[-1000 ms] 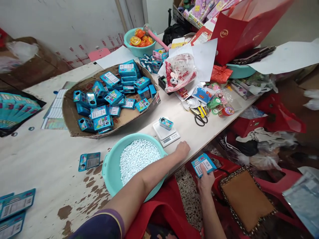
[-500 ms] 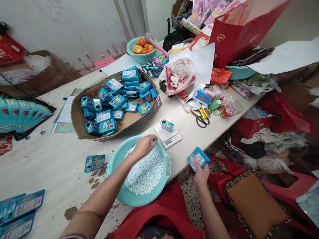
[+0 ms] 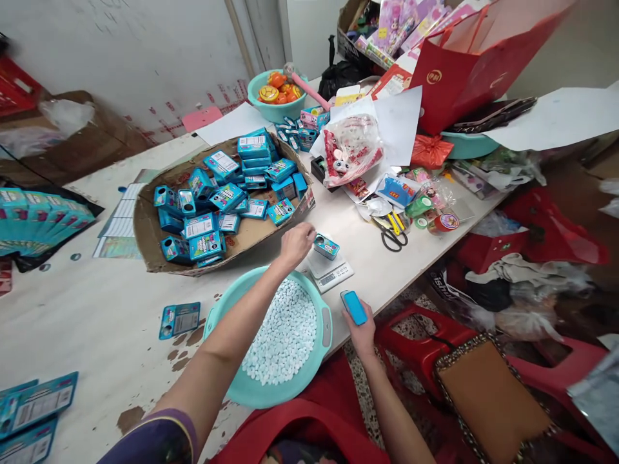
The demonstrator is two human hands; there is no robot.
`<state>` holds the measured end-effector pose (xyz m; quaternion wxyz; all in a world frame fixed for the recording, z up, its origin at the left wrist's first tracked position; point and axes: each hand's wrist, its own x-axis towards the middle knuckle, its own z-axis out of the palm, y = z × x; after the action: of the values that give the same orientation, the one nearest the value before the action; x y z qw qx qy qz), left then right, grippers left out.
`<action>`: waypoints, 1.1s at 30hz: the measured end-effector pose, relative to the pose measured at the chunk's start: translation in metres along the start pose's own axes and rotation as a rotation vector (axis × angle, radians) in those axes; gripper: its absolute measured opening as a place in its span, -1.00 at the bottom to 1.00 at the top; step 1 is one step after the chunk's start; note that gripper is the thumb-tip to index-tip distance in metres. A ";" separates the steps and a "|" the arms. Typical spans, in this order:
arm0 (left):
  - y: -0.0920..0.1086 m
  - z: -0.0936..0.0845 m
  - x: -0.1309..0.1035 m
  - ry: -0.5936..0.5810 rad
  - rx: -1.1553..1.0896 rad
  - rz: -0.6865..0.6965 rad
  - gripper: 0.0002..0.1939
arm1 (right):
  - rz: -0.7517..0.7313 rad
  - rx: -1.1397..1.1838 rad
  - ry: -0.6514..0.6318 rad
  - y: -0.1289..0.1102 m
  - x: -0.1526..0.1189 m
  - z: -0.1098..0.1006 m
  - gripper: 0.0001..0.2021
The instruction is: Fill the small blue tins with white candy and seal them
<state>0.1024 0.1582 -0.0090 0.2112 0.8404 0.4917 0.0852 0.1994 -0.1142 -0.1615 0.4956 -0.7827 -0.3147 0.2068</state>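
My left hand (image 3: 296, 246) reaches over the basin, its fingers pinched together at the left end of a small blue box (image 3: 327, 246). What the fingers hold, if anything, is hidden. That box lies on a small white digital scale (image 3: 333, 274). Below my left forearm, a turquoise basin (image 3: 326, 328) contains many small white pellets (image 3: 285, 335). At the table's front edge my right hand (image 3: 362, 330) is closed around another blue box (image 3: 356, 307), with its plain blue side facing up.
Behind the basin stands a cardboard tray (image 3: 232, 258) of several blue boxes. Flat blue packs (image 3: 180, 319) lie at left. Scissors (image 3: 394, 240), tape rolls and plastic-wrapped goods (image 3: 355, 148) crowd the right side. A red stool (image 3: 420, 325) stands beside the table.
My left hand has moved from above the pellets up to the box on the scale. My right hand has come left toward the scale and turned its box, hiding the printed label.
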 end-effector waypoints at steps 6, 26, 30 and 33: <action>-0.046 -0.055 -0.073 -0.466 0.012 0.120 -0.65 | 0.002 -0.043 -0.038 -0.003 0.000 -0.008 -0.50; -0.018 0.018 0.002 -0.179 -0.187 0.311 -0.41 | -0.198 -0.066 0.186 -0.046 0.010 -0.060 -0.45; -0.003 0.025 0.011 -0.263 -0.296 0.389 -0.64 | -0.269 -0.125 0.127 -0.097 0.037 -0.043 -0.53; -0.002 0.009 -0.032 -0.209 -0.495 0.411 -0.63 | -0.357 -0.182 -0.005 -0.134 0.048 -0.032 -0.41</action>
<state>0.0876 0.1287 -0.0162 0.4364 0.8494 0.2522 0.1563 0.2154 -0.0597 -0.0274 0.4506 -0.7555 -0.4673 0.0883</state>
